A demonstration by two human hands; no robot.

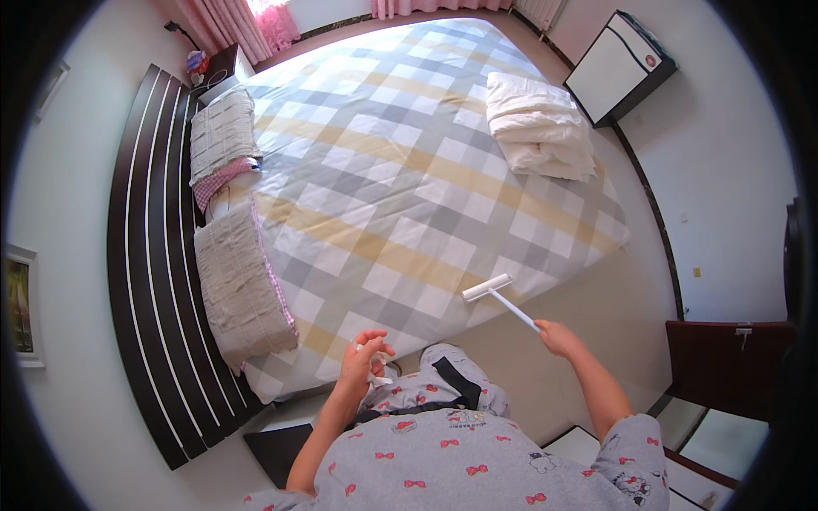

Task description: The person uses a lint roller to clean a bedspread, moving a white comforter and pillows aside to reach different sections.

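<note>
My right hand (557, 338) grips the handle of a white lint roller (487, 288), whose head is at the near edge of the bed, over a checked sheet (383, 211) in grey, white and yellow. My left hand (367, 364), fingers curled, holds a small crumpled white piece (378, 380), perhaps paper, in front of my body near the bed's edge. Two pillows with beige covers, a nearer one (243, 287) and a farther one (223, 134), lie by the headboard. A folded white quilt (540, 128) rests at the foot of the bed.
A dark slatted headboard (153, 255) runs along the left. Nightstands stand beyond the bed (220, 67) and near my left arm (278, 450). A white-fronted cabinet (610, 67) is at the upper right, and a dark red chair back (725, 364) at the right.
</note>
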